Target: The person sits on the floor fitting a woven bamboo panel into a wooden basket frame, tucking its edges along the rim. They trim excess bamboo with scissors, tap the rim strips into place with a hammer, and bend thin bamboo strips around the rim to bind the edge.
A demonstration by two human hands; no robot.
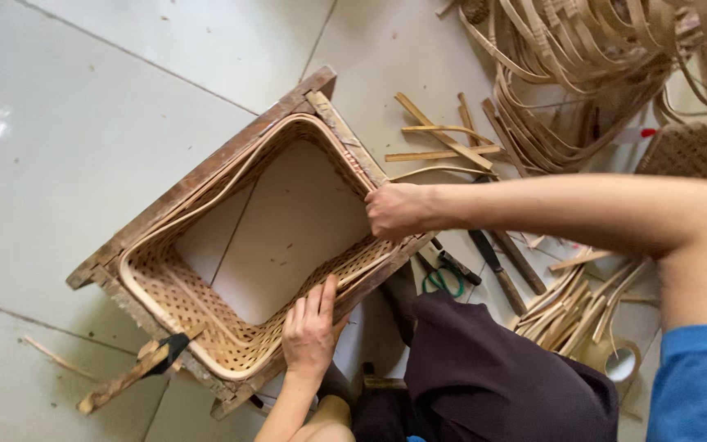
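From the head view, a woven basket sat inside a wooden frame on the tiled floor. The left hand pressed flat on the near rim; the right hand gripped the far corner. Bare tile lay open to the left, while bamboo strips crowded the right.

Support surface: a pale glossy tiled floor with dark grout lines. Resting directly on it are a rectangular wooden frame lined with woven cane, loose bamboo strips, a heap of curved cane splints, a dark-handled knife and a tape roll.
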